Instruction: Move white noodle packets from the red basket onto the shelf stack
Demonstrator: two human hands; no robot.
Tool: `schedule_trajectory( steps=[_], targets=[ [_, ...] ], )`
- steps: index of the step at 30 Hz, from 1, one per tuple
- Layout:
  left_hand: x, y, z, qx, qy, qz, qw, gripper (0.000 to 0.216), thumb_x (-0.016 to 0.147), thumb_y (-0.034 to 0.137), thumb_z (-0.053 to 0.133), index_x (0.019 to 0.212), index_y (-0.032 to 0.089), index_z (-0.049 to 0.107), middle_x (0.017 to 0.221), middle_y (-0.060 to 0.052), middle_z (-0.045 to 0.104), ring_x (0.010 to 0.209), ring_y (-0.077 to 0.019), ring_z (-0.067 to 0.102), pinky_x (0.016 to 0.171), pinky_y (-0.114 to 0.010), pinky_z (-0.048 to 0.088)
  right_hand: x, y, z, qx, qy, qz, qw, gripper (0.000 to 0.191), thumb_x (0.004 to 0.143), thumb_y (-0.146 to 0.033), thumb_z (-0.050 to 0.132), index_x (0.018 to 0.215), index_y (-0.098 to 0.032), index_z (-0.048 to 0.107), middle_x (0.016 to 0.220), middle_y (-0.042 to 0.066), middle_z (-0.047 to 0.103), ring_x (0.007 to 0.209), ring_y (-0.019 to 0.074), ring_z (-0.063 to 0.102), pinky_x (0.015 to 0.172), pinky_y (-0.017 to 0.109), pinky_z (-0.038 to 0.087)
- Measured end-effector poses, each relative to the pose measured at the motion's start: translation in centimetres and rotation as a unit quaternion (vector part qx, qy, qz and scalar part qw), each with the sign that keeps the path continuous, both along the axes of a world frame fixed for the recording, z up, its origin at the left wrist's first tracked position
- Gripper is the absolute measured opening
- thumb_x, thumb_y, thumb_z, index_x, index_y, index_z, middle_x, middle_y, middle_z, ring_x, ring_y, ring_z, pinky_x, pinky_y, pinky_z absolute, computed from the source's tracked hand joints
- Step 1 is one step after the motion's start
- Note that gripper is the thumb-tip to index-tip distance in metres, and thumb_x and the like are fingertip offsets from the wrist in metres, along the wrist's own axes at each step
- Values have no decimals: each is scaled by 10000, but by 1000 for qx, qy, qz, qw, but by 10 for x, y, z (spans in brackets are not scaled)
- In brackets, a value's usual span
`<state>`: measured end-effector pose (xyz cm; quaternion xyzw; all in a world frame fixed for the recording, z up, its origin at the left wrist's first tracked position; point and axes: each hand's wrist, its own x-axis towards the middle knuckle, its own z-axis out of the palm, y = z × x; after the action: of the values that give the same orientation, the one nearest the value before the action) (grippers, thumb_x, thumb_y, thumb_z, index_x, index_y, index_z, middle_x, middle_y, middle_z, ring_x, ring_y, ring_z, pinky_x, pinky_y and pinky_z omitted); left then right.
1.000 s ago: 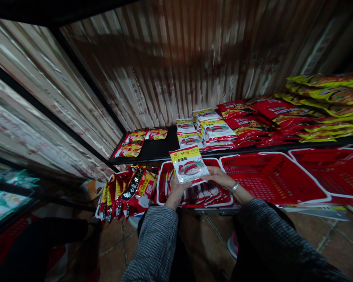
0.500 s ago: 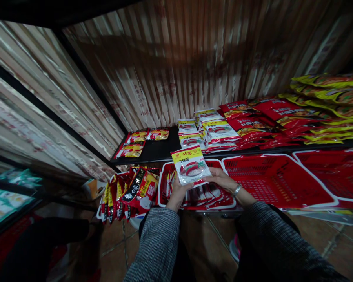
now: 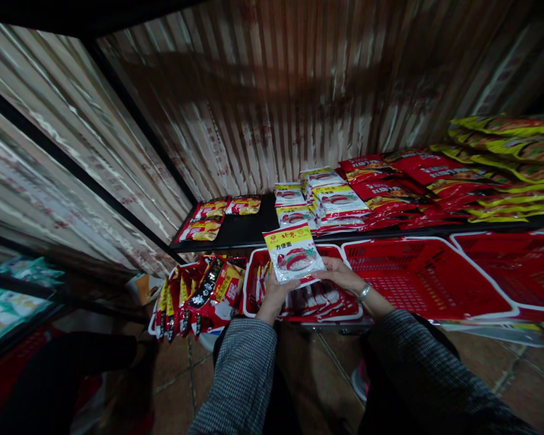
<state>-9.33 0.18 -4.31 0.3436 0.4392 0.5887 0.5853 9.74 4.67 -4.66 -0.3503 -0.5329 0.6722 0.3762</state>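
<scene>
Both hands hold up one white food packet (image 3: 292, 254) with a yellow top band and a red picture. My left hand (image 3: 273, 297) grips its lower left corner from below. My right hand (image 3: 340, 273) holds its lower right edge, fingers curled around it; a watch sits on that wrist. The packet hangs over a red basket (image 3: 249, 284) that holds more flat packets. Matching white packets (image 3: 338, 200) are stacked on the black shelf (image 3: 247, 232) just behind.
Small red-yellow packets (image 3: 206, 220) lie at the shelf's left end. Red packets (image 3: 390, 184) and yellow packets (image 3: 508, 157) pile up on the right. Two more red baskets (image 3: 417, 275) sit right of the first. A basket of red-black packets (image 3: 199, 296) stands at the left.
Almost nothing differs. The packet and both hands have shifted slightly to the right and up with the camera's small movement; the grip is the same.
</scene>
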Motion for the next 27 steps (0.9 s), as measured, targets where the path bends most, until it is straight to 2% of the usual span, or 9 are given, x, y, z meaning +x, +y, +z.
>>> schedule_trajectory(
  steps=[7,13,20,27],
  targets=[
    [-1,1,-1,-10,-23,13,1000,890,389,110,860,1207,186,517,1023,-65,701,935,-232,662,898,-385,489,-1,-1,1,-2,8,10,1000,380,597,-311,809,934,-168,709,942,55,740,902,228,668,958,451,429],
    [0,-1,-3,-31,-31,-5,999,820,392,111,859,1146,161,542,987,-66,710,873,-225,678,894,-396,495,-8,-6,6,-39,63,-2,997,458,594,-325,815,1009,-169,701,976,68,739,947,242,669,1007,463,394],
    [1,0,-1,-40,-41,-6,998,869,375,99,862,1175,162,527,955,-57,719,879,-231,677,892,-399,498,-12,-5,6,-40,71,-14,997,459,573,-325,828,983,-158,706,948,68,744,920,247,677,990,460,411],
    [0,0,0,-29,-28,0,999,800,408,128,861,1142,171,547,996,-61,710,920,-240,671,923,-412,481,-11,-5,4,-32,61,-31,997,437,578,-323,825,968,-164,707,903,49,749,866,235,684,929,439,455]
  ],
)
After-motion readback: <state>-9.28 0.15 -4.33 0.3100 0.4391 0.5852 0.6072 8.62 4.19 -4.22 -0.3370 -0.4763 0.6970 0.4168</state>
